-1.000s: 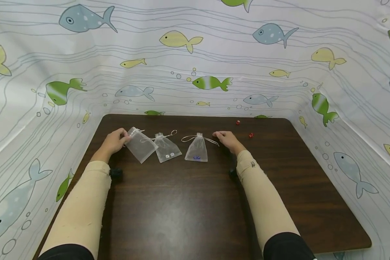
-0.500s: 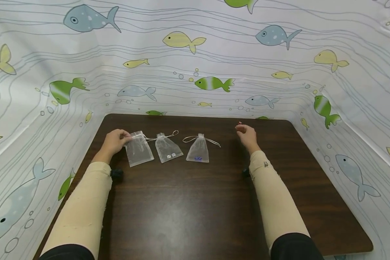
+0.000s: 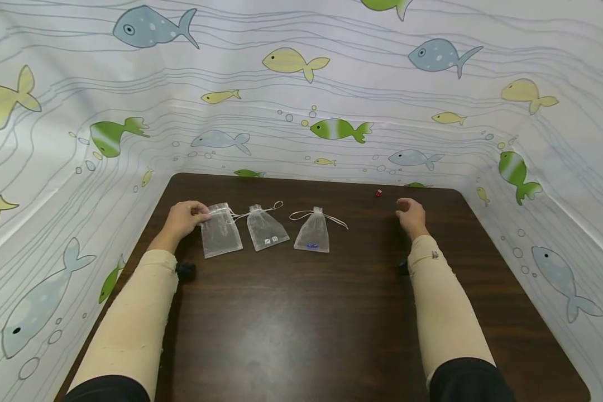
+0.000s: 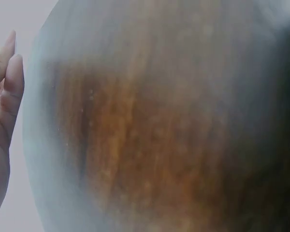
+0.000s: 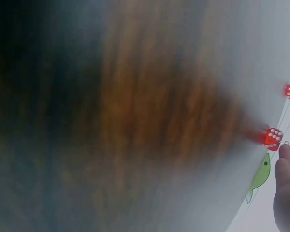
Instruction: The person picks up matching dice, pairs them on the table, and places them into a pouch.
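Observation:
At the left of the table my left hand (image 3: 185, 218) pinches the upper left corner of a flat sheer white drawstring pouch (image 3: 222, 233). In the left wrist view, thumb and fingers (image 4: 12, 77) come together at the left edge; the pouch is out of sight there. My right hand (image 3: 411, 216) is at the far right, its fingertips close to a red die (image 5: 273, 139) in the right wrist view. That die is hidden by the hand in the head view. Another red die (image 3: 378, 193) lies further back, left of the hand.
A tied sheer pouch with two white dice (image 3: 271, 240) lies beside the left one. Further right is another tied pouch (image 3: 314, 229) holding blue dice (image 3: 312, 245). The dark wooden table (image 3: 301, 312) meets a fish-printed curtain (image 3: 331, 100) at its back edge.
The left pouch has swung from tilted to nearly straight and lies flatter under my left hand. My right hand has moved right, past the rear red die, to the nearer red die.

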`<state>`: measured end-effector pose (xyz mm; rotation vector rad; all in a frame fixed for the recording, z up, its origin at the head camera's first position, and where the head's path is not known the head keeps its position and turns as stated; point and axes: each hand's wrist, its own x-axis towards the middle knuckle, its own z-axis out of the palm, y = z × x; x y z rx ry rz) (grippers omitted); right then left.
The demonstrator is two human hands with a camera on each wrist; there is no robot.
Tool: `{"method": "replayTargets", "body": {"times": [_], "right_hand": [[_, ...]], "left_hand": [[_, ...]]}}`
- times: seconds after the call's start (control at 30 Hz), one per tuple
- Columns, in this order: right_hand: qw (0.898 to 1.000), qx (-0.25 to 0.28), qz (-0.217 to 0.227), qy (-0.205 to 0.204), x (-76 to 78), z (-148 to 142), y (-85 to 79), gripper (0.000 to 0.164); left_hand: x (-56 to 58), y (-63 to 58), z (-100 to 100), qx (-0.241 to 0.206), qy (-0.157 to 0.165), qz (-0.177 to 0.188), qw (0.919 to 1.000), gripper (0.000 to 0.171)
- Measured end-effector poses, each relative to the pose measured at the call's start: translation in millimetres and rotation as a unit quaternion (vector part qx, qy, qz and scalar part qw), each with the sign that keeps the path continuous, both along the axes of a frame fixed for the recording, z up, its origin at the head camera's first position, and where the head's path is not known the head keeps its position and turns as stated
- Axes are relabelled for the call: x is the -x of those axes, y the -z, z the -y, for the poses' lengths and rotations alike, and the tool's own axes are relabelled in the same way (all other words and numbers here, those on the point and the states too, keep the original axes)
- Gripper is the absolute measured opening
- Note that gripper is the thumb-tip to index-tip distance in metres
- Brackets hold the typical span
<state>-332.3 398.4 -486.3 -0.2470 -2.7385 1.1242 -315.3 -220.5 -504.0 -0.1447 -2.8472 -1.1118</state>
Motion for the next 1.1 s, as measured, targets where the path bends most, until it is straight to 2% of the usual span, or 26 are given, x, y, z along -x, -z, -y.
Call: {"method": "replayTargets", "body": {"times": [0.27, 0.5, 0.77, 1.1], "right_hand": [[1.000, -0.008, 0.024, -0.002, 5.4, -4.3, 8.1, 0.042], [0.999, -0.031, 0.018, -0.006, 9.8, -0.9, 8.9, 0.038], [0.999, -0.043, 0.000, 0.002, 7.4, -2.9, 7.5, 0.032], [0.999, -0.035, 0.023, -0.008, 6.1, 0.3, 9.3, 0.035]], "left_hand": [[-0.1, 3.2, -2.5, -0.012, 0.008, 0.013, 0.9998, 0.021], [-0.1, 5.3, -1.1, -0.010, 0.007, 0.022, 0.9997, 0.021], [2.9, 6.2, -0.2, -0.021, 0.008, 0.044, 0.9988, 0.024], [2.7, 10.0, 6.5, -0.045, 0.005, 0.065, 0.9968, 0.031]]}}
